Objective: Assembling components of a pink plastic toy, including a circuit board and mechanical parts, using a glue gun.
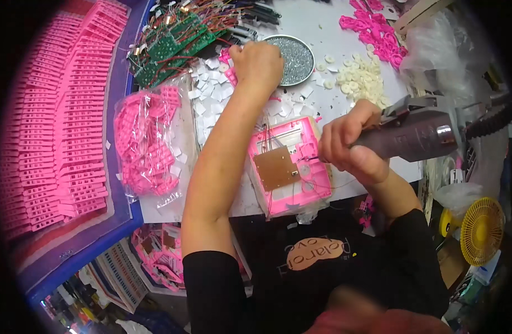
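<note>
My right hand (pixel 353 142) is wrapped around a dark electric screwdriver (pixel 409 133). The driver lies nearly level, its thin bit reaching left over the pink plastic housing (pixel 275 207). A brown circuit board (pixel 276 169) with thin wires sits inside that housing. Whether the bit touches a screw cannot be made out. My left hand (pixel 257 64) is stretched forward with curled fingers, beside the round tin (pixel 313 58) of small grey metal screws. Small pink pieces (pixel 228 72) show next to its fingertips. Anything pinched there is hidden.
A blue-edged crate (pixel 125 209) of stacked pink parts stands at left. Bagged pink parts (pixel 147 142), green circuit boards (pixel 181 47), white paper bits (pixel 211 83), cream discs (pixel 362 78) and pink pieces (pixel 376 30) surround the work. A yellow fan (pixel 482 231) stands at right.
</note>
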Available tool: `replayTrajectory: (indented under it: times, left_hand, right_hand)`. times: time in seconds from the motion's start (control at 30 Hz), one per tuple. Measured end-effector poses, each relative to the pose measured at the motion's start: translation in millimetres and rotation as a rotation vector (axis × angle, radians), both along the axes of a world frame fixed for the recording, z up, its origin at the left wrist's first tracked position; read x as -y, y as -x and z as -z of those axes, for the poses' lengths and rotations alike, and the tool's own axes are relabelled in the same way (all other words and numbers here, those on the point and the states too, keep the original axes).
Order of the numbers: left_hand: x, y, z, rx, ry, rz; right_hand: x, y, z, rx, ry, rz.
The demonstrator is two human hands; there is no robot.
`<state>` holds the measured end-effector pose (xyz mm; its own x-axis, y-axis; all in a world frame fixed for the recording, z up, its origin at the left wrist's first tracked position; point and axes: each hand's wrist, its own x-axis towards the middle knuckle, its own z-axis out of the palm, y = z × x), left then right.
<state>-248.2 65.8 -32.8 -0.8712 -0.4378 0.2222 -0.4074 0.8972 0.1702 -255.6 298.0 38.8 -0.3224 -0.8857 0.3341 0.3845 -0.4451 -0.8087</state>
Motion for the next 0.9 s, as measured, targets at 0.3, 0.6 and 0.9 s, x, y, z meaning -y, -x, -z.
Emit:
replayTrajectory:
  times: [0.3,0.6,0.9]
  left_hand:
    - [-34,-77,-54,-0.326,-0.373,-0.081]
    - [-102,-219,-36,-0.389,-0.496,0.015]
    - [-145,-236,-8,-0.451,-0.445,-0.050]
  right_hand:
    - [11,-44,4,-0.228,-0.199,-0.241]
    - [18,-58,18,-0.538,-0.024,-0.132]
    - [29,-60,13,-0.308,-0.059,-0.246]
